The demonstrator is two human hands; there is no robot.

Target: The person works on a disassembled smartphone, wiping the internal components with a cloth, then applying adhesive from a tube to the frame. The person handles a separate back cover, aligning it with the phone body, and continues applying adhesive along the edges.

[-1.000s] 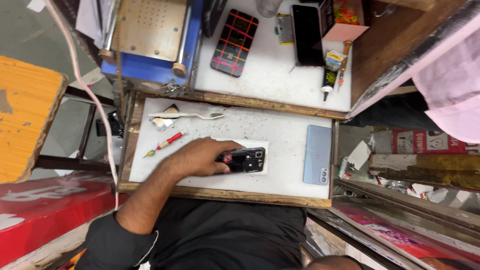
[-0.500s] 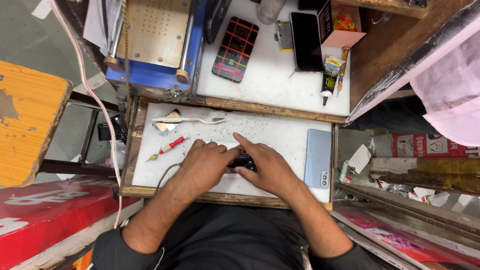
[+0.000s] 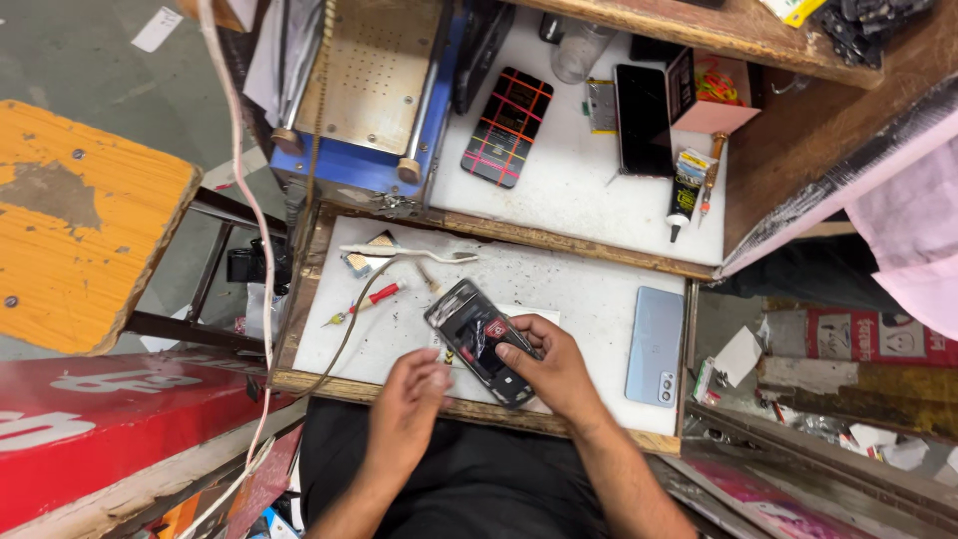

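Observation:
An opened dark phone (image 3: 477, 339) with its inner parts showing lies tilted over the white work board (image 3: 569, 299). My right hand (image 3: 551, 367) grips its lower end, thumb on its face. Just left of the phone hovers my left hand (image 3: 411, 401), blurred, fingers loosely curled with nothing seen in them, at the board's front wooden edge. A red-handled screwdriver (image 3: 367, 302) and white tweezers (image 3: 414, 255) lie at the board's left and back.
A light blue phone back cover (image 3: 656, 345) lies at the board's right. Behind, an upper shelf holds a plaid-cased phone (image 3: 507, 126), a black phone (image 3: 643, 118), a glue tube (image 3: 685, 190) and a blue machine (image 3: 371, 95). An orange stool (image 3: 80, 225) stands left.
Both hands were pressed over the phone flat on the board. Now my right hand has lifted and turned it, and my left hand has pulled back off it toward me.

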